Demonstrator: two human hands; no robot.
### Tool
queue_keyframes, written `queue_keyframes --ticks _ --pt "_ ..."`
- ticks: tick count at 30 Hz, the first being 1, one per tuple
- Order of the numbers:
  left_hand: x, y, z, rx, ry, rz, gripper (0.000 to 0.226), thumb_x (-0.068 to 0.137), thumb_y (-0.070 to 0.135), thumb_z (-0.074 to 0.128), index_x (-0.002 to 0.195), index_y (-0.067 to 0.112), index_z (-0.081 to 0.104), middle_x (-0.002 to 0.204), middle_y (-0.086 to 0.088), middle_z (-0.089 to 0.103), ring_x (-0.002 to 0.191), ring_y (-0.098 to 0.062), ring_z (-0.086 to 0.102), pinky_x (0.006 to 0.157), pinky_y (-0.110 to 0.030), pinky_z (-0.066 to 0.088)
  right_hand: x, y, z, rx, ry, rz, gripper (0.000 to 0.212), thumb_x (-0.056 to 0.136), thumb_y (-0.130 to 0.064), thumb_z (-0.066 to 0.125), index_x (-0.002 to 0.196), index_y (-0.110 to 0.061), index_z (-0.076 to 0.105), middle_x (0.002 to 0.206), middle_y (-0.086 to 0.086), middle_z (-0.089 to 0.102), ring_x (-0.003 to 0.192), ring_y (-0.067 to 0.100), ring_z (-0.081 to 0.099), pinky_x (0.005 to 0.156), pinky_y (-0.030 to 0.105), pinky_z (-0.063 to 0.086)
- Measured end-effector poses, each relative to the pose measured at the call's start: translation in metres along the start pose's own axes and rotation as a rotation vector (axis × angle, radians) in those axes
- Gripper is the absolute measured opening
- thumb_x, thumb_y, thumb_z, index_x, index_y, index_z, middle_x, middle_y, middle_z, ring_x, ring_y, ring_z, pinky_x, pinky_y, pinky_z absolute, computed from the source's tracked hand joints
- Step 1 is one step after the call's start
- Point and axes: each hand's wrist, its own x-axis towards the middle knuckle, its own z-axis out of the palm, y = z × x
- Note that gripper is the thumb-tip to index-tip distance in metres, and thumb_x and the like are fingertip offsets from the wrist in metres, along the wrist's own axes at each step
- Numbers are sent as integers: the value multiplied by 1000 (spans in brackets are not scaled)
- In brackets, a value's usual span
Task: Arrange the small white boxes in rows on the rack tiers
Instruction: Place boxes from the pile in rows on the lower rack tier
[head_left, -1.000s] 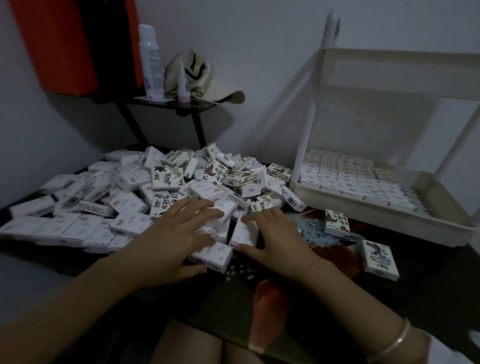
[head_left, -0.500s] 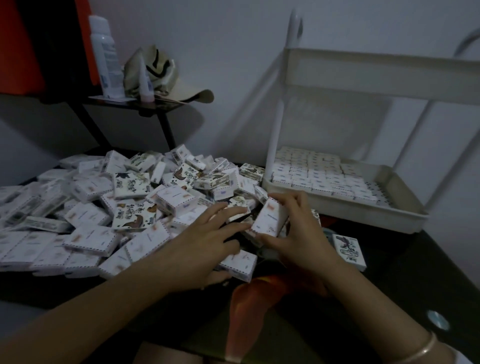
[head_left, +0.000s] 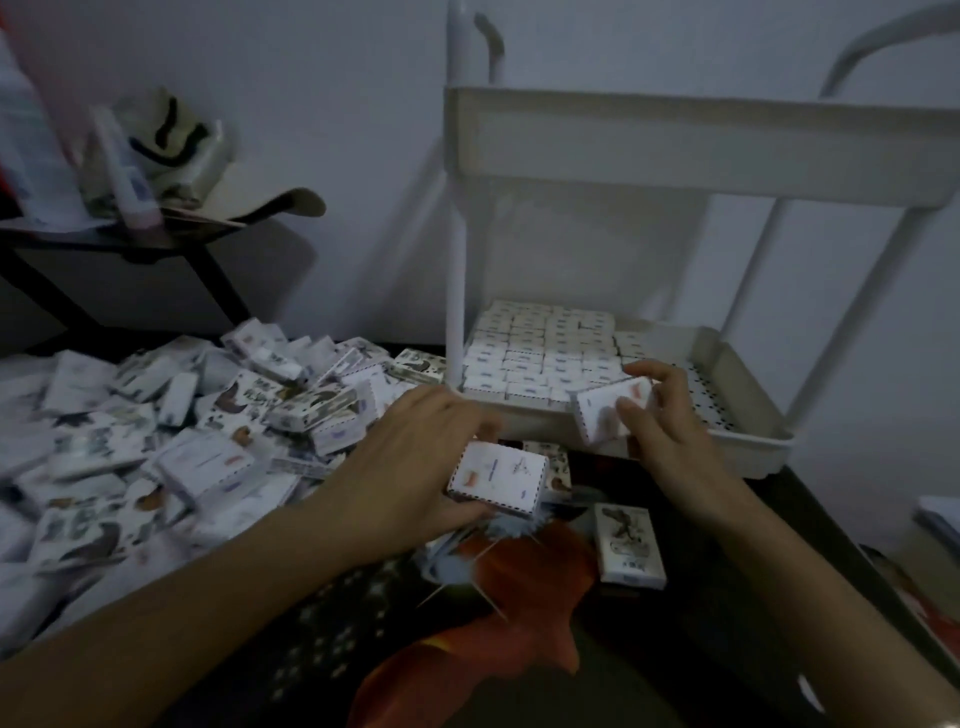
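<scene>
- both hands have come up off the heap since half a second ago, and each now carries a small white box toward the rack.
- the left hand (head_left: 410, 467) grips the first box (head_left: 496, 478), fingers curled over its far edge and thumb at the near one. the box is held roughly flat above the dark table (head_left: 727, 597), just in front of the rack.
- the right hand (head_left: 675, 441) pinches the second box (head_left: 605, 410) between thumb and fingertips, tilted, at the front rim of the lower tier (head_left: 753, 449).
- white boxes already fill the tier's left and rear in tidy packed rows (head_left: 540, 353), while its perforated floor shows at the right.
- the upper tier (head_left: 701, 140) spans the frame above, and its contents cannot be seen from this angle.
- a loose heap of boxes (head_left: 208, 415), some white and some printed with birds, covers the table's left side.
- one bird-printed box (head_left: 628, 545) lies alone on the table between the two forearms.
- a dark side shelf (head_left: 130, 244) at far left holds a blurred bottle and a cap (head_left: 171, 140).
</scene>
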Motion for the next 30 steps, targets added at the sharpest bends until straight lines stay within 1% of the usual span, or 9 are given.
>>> queue_keyframes --ticks 6,12,14,18,20,22,25,27,30 --pt "45 -2 13 -106 10 1 51 73 42 77 115 34 49 112 18 52 106 0 45 94 -23 39 47 15 -34 -45 140 -18 24 99 -17 49 118 -30 48 107 -3 62 68 20 66 58 30 56" --pt "92 -5 28 -239 113 -107 35 77 45 67 109 33 57 106 19 58 97 1 51 82 -28 49 113 28 -60 30 378 146 27 104 -22 34 129 -25 42 110 5 59 73 22 68 79 47 58" --pt "108 -6 34 -288 147 -176 32 75 45 62 104 32 61 102 19 60 93 0 51 80 -29 48 135 34 -66 50 387 208 31 104 -20 34 134 -22 39 119 9 56 76 24 67 81 45 58" --pt "131 -13 46 -347 164 -299 25 74 49 62 91 30 64 85 17 61 83 0 53 76 -31 48 177 50 -72 102 358 366 50 96 -6 50 141 -17 34 132 13 50 77 22 69 68 29 60" --pt "138 -17 52 -366 132 -338 32 76 52 66 94 27 63 85 16 60 82 -1 55 76 -31 49 196 61 -74 33 335 381 56 94 -11 58 144 -14 34 134 13 51 74 21 70 74 34 60" --pt "143 -21 55 -390 106 -383 38 75 55 69 102 30 60 94 20 59 89 1 55 78 -25 50 210 71 -75 -209 318 307 59 91 -27 63 141 -7 41 126 13 58 76 23 70 80 39 58" --pt "152 -28 59 -441 133 -454 36 73 60 69 94 34 58 94 20 63 85 3 59 74 -25 53 225 83 -73 -696 287 210 56 88 -57 54 114 -8 63 109 14 66 88 30 65 74 33 49" --pt "161 -32 62 -438 180 -489 38 72 67 63 87 32 61 86 19 66 80 3 61 73 -32 56 231 86 -71 -818 261 195 61 87 -67 45 108 -13 66 107 13 67 94 31 64 74 33 47" --pt "180 -36 66 -453 205 -506 37 77 60 65 90 26 67 84 13 69 77 0 62 71 -31 55 234 89 -65 -859 160 186 64 90 -67 42 108 -14 71 106 8 70 96 26 65 80 32 47"
